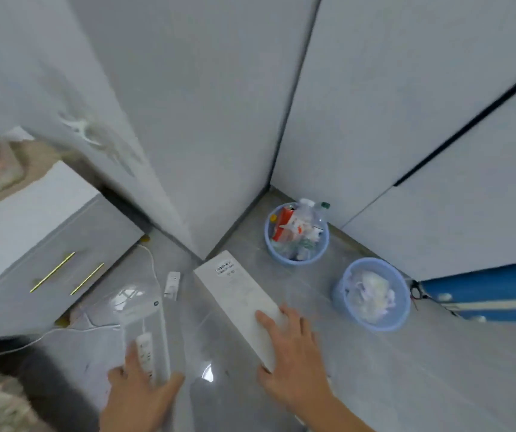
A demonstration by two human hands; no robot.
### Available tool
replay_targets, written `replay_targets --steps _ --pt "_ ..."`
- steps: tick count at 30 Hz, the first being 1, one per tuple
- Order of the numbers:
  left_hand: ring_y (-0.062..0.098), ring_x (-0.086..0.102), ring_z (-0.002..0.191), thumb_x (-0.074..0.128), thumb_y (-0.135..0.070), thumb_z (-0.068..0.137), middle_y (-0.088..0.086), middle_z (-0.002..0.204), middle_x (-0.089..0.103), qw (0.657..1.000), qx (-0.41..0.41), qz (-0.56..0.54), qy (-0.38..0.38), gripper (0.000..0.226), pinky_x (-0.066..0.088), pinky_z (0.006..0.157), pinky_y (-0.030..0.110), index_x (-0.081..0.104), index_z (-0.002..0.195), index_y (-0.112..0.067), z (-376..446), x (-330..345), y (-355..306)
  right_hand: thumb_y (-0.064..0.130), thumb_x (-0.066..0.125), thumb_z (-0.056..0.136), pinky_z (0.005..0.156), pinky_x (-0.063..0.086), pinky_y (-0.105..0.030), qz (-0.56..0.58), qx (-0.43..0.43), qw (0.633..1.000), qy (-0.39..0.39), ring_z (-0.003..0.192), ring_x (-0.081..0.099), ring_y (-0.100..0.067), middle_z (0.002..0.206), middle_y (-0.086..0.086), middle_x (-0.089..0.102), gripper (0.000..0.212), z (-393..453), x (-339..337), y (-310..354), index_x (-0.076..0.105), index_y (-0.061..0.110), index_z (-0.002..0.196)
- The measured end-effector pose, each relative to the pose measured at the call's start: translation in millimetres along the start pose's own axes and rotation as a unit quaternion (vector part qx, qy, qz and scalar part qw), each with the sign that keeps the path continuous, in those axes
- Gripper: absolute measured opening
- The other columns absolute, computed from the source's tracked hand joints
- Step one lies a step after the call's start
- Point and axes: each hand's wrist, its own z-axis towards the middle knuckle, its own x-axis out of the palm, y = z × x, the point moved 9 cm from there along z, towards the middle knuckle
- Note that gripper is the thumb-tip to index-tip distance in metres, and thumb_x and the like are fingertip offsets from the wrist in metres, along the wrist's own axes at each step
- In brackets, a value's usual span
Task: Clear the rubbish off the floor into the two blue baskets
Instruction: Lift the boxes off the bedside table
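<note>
My right hand [294, 353] grips the near end of a long white cardboard box [238, 294], which points away towards the wall corner. My left hand [139, 388] holds a clear plastic package [144, 325]; a white power strip [146, 350] shows through it. Two blue baskets stand on the grey floor at the right. The far basket [296, 235] is packed with bottles and red wrappers. The nearer basket [372, 294] holds crumpled white paper and plastic.
A grey cabinet [47, 263] with two gold handles stands at the left, a white cable [152, 263] trailing past it. A small white plug or adapter [172, 285] lies on the floor. White walls and wardrobe doors close the corner. A blue box [484, 291] sits at the right.
</note>
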Motion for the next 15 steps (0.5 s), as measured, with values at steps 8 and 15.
replay_targets --steps 8,15 --pt "0.025 0.063 0.102 0.057 -0.071 0.068 -0.003 0.128 0.030 0.960 0.225 0.157 0.060 0.101 0.053 0.089 0.043 0.011 0.154 -0.044 -102 189 -211 0.060 0.063 0.070 0.098 0.043 -0.039 0.082 0.214 0.972 -0.046 0.124 0.033 -0.025 0.148 0.003 0.020 0.091 -80 -32 -267 0.021 0.048 0.150" --pt "0.027 0.061 0.106 0.057 -0.074 0.073 -0.003 0.114 0.033 0.914 0.312 0.256 0.045 0.094 0.050 0.086 0.040 0.020 0.153 -0.041 -135 322 -356 0.052 0.065 0.073 0.094 0.047 -0.044 0.177 0.309 0.934 -0.019 0.119 0.036 -0.029 0.141 0.004 0.018 0.080 -83 -18 -414 0.029 0.047 0.144"
